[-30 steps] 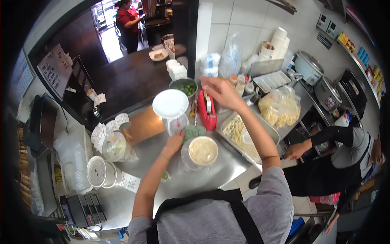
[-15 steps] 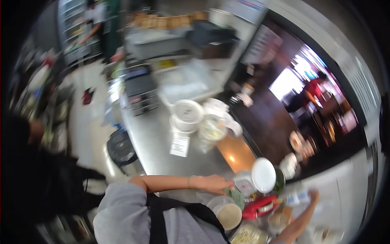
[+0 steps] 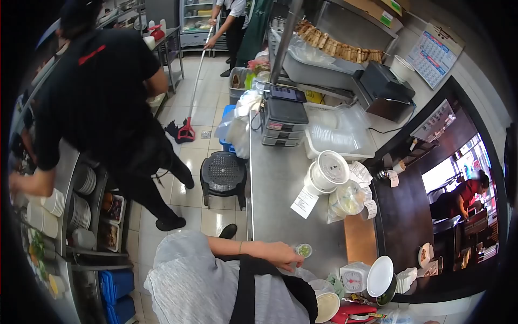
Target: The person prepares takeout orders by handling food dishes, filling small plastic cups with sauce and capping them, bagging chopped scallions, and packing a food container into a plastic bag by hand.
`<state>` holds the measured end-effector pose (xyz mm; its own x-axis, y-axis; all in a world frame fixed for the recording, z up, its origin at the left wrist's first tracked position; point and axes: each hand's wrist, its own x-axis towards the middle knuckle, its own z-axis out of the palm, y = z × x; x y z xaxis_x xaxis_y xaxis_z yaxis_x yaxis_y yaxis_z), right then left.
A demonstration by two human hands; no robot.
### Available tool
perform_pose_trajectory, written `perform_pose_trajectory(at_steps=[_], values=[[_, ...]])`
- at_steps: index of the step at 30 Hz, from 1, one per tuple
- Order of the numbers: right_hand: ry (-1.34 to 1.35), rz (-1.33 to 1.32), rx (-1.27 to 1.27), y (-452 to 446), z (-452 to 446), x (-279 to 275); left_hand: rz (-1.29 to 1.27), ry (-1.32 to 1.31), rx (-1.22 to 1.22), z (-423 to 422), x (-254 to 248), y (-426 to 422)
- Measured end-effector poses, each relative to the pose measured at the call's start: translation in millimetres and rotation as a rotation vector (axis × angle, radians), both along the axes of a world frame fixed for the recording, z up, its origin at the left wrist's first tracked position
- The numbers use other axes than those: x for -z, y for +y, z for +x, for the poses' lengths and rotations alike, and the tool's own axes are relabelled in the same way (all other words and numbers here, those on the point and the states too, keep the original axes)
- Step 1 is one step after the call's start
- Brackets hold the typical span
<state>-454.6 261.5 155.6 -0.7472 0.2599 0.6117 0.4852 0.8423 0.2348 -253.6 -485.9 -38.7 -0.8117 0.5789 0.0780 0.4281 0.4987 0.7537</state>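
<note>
My left hand (image 3: 281, 255) reaches over the steel counter with its fingers curled. A small clear cup (image 3: 304, 250) of chopped green bits is at its fingertips, seemingly gripped at the side. Below lie a round tub (image 3: 327, 306) with pale contents and a crumpled green cloth (image 3: 335, 283). A kitchen scale (image 3: 354, 277) with a round dial stands beside a white oval plate (image 3: 380, 275). Near the bottom edge is a red item (image 3: 353, 312). My right hand is out of view.
Stacked white lidded tubs (image 3: 328, 170), a receipt (image 3: 305, 203) and a tied plastic bag (image 3: 347, 200) stand on the counter. A black stool (image 3: 223, 173) is beside it. One person in black (image 3: 102, 86) stands at left; another holds a mop (image 3: 186, 130).
The view has swung left and sharpened, and the person in black shows more fully. My right hand has left the frame. The small cup now shows at my left fingertips.
</note>
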Motion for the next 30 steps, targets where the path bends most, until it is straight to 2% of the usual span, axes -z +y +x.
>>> perform_pose_trajectory(at_steps=[4,7,9,10,11,12,13,14,15,18,19,21,22,25,26,28,30], values=[[0.376,-0.086,-0.35,-128,33,-72,0.084,-0.08,0.047,-5,-2,-1],[0.465,-0.29,-0.788,-293,67,-84,0.447,-0.349,0.248,-18,-23,10],[0.435,-0.496,-1.141,-424,104,-66,0.872,-0.562,0.317,-17,-49,21],[0.223,-0.493,-1.222,-468,134,-47,1.067,-0.818,0.332,-16,-65,23],[-0.226,-0.172,-1.086,-501,152,-35,1.259,-1.074,0.34,-19,-76,24],[-0.79,0.293,-1.026,-535,169,-23,1.286,-1.069,0.33,-26,-76,28],[-1.213,0.522,-1.057,-568,186,-11,1.315,-1.061,0.318,-34,-71,35],[-1.115,0.282,-1.534,-573,190,7,1.344,-1.047,0.307,-36,-63,37],[-0.962,0.008,-1.986,-572,192,26,1.299,-0.815,0.205,-32,-52,37],[-0.823,-0.338,-1.757,-565,196,31,1.085,-0.171,-0.041,-20,-39,22],[-0.678,-0.406,-1.669,-578,201,25,0.984,0.011,-0.106,-10,-44,8],[-0.397,-0.543,-1.481,-604,213,16,0.928,-0.02,0.038,-4,-46,-11],[-0.491,-0.667,-1.442,-601,211,29,0.883,0.017,0.022,-3,-44,-18],[-1.032,-1.387,-0.715,-555,187,115,0.732,0.119,-0.021,-2,-33,-42],[-1.12,-1.338,-0.82,-564,187,119,0.857,0.268,-0.124,-1,-31,-47],[-1.284,-1.229,-1.026,-586,191,124,1.014,-0.195,-0.048,3,-36,-62],[-1.007,-1.646,-1.156,-589,187,149,1.194,-0.571,-0.02,15,-53,-73]])
